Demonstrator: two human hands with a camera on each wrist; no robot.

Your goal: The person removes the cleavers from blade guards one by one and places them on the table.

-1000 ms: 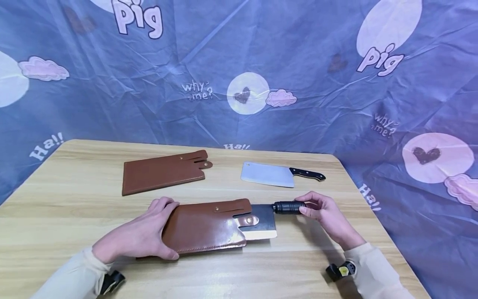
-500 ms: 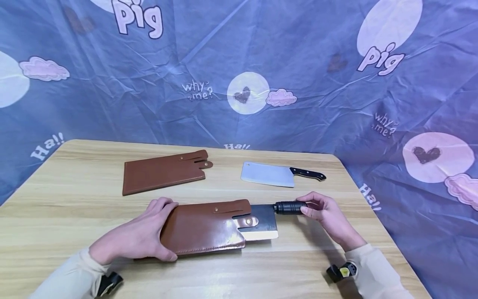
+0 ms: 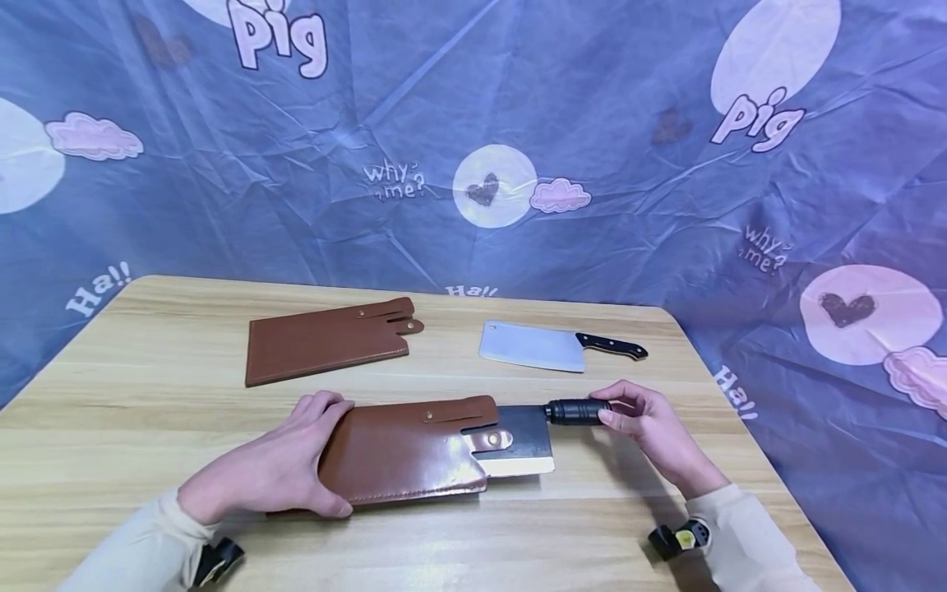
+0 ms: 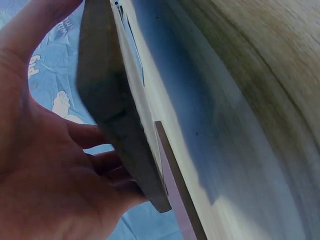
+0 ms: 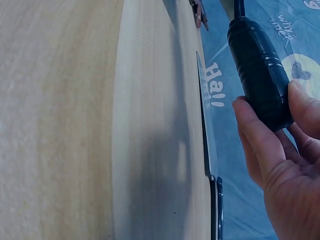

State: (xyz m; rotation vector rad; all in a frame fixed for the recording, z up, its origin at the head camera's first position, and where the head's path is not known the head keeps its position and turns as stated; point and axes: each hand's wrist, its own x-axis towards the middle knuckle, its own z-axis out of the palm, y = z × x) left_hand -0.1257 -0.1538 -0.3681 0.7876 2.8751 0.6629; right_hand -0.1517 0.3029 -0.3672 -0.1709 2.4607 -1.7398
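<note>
My left hand (image 3: 277, 464) grips the closed end of a brown leather knife sheath (image 3: 403, 448), thumb along the near edge and fingers at the far edge. From the sheath's open right end sticks the dark blade of a cleaver (image 3: 524, 432), its bright cutting edge toward me. A strap with a snap lies over the blade at the mouth; the rest of the blade is hidden inside. My right hand (image 3: 644, 423) pinches the end of the cleaver's ribbed black handle (image 5: 260, 72) between thumb and fingers. In the left wrist view the sheath (image 4: 120, 100) is tilted over the table.
A second brown sheath (image 3: 325, 341) lies flat at the back left of the wooden table (image 3: 148, 353). Behind the cleaver, a second cleaver (image 3: 533, 345) with a silver blade and riveted black handle rests on the table. A blue printed cloth (image 3: 621, 164) hangs behind.
The cleaver has slid slightly to the right with my right hand, so a little more blade shows past the sheath's mouth. My left hand keeps its grip.
</note>
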